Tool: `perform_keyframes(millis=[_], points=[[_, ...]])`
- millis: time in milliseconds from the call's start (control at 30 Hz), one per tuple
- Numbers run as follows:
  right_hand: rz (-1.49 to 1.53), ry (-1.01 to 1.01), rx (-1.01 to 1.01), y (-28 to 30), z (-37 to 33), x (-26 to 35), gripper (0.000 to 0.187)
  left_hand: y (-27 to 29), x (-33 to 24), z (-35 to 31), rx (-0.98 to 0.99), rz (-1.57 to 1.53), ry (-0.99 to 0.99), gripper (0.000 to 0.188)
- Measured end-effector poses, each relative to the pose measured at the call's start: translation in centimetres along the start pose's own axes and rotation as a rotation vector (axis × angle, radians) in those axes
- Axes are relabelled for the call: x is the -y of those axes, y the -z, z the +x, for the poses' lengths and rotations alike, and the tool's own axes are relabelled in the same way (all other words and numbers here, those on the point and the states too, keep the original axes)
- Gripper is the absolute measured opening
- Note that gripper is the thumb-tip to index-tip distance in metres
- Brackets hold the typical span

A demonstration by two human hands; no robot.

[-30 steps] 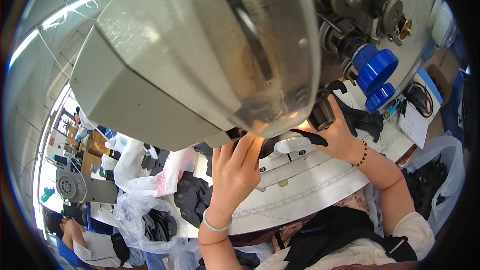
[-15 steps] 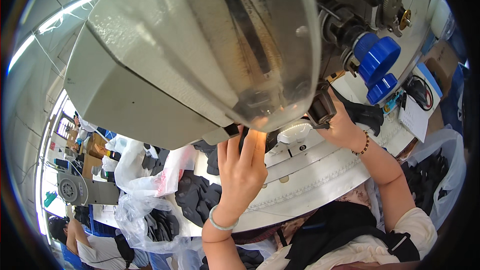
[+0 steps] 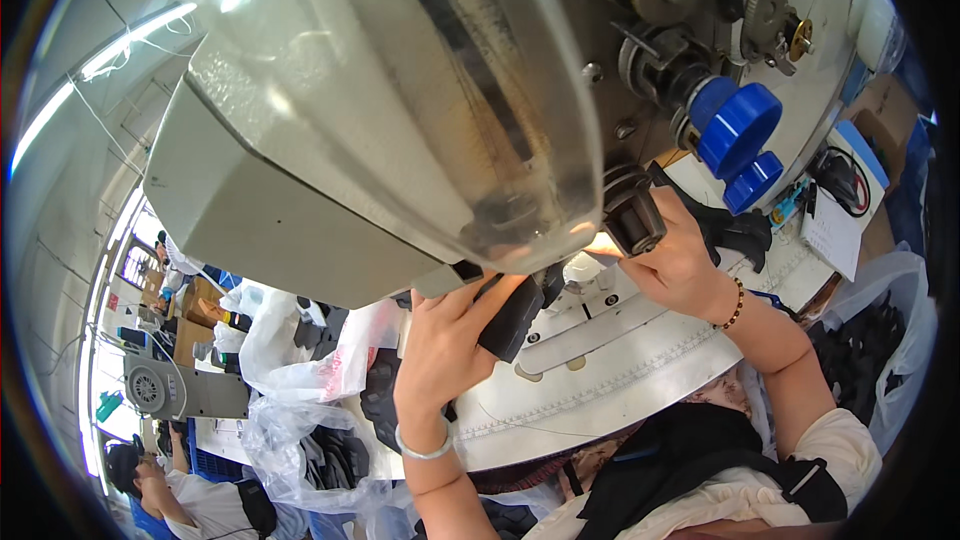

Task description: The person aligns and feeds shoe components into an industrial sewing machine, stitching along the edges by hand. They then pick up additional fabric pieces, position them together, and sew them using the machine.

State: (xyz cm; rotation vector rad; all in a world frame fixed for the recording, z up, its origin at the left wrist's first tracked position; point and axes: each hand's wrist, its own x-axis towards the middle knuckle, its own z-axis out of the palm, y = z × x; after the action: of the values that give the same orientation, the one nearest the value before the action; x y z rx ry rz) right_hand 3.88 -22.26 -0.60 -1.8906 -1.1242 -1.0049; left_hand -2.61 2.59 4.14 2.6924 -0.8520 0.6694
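A sewing machine with a grey head (image 3: 290,190) and a clear cover (image 3: 500,90) fills the upper middle. My left hand (image 3: 445,345) is closed on a black piece of material (image 3: 512,318), below the machine head, with fingertips hidden under it. At the right of the stitching area, my right hand (image 3: 678,258) has its fingers bent in behind a dark metal machine part (image 3: 632,215). One lit fingertip shows there; anything it pinches is hidden. Beyond that hand lies more black material (image 3: 735,230). Light falls on the machine bed (image 3: 590,305) between both hands.
Blue knobs (image 3: 740,130) stick out at the machine's right. Plastic bags (image 3: 300,350) and black pieces (image 3: 380,395) lie at left; another bag (image 3: 905,310) stands at right. Papers (image 3: 835,230) rest far right. A co-worker (image 3: 190,490) sits at lower left.
My left hand has moved left and slightly down, turning so the black piece in it shows. The view has shifted a little, and my right hand stays beside the metal machine part.
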Motion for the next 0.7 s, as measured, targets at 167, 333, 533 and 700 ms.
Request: perform_keyframes(millis=[167, 333, 533, 700], points=[[0.143, -0.082, 0.0, -0.3, 0.1, -0.7, 0.037, -1.0, -0.3, 0.3, -0.068, -0.03, 0.006, 0.041], [0.156, -0.087, 0.003, -0.1, 0.0, -0.5, 0.036, -1.1, -0.8, 0.2, -0.073, -0.136, 0.082, 0.038], [0.137, -0.083, -0.028, -0.6, 0.0, -0.7, 0.035, -1.6, 0.0, 0.7, -0.119, -0.25, 0.033, 0.038], [0.04, -0.05, -0.037, -0.6, -0.1, -0.4, 0.031, -1.5, 0.1, 0.8, -0.138, -0.219, -0.024, 0.038]])
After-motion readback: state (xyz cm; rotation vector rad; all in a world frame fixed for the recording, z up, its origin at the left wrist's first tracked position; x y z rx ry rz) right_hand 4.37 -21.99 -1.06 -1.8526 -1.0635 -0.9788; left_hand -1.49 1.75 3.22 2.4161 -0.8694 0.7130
